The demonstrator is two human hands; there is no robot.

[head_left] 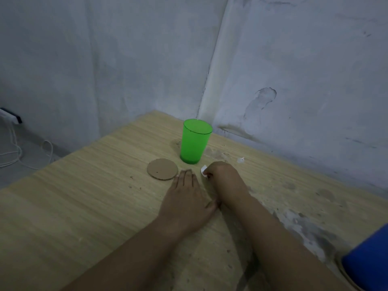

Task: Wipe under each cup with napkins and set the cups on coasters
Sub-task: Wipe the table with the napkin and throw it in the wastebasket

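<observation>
A green translucent cup [195, 141] stands upright on the wooden table [84, 202], near the far corner. A round cardboard coaster [162, 169] lies flat just left and in front of it, with nothing on it. My left hand [186, 198] rests flat on the table, fingertips close to the coaster's right edge. My right hand [222, 175] is curled round a small white napkin [203, 170], only a corner of which shows, pressed to the table just in front of the cup. A blue cup [369, 261] sits at the right edge on another coaster [346, 278].
Grey walls meet in a corner close behind the green cup. A small white scrap [240, 160] lies right of the cup. The table's right side is stained and worn. White cables [14, 152] trail on the floor at the left.
</observation>
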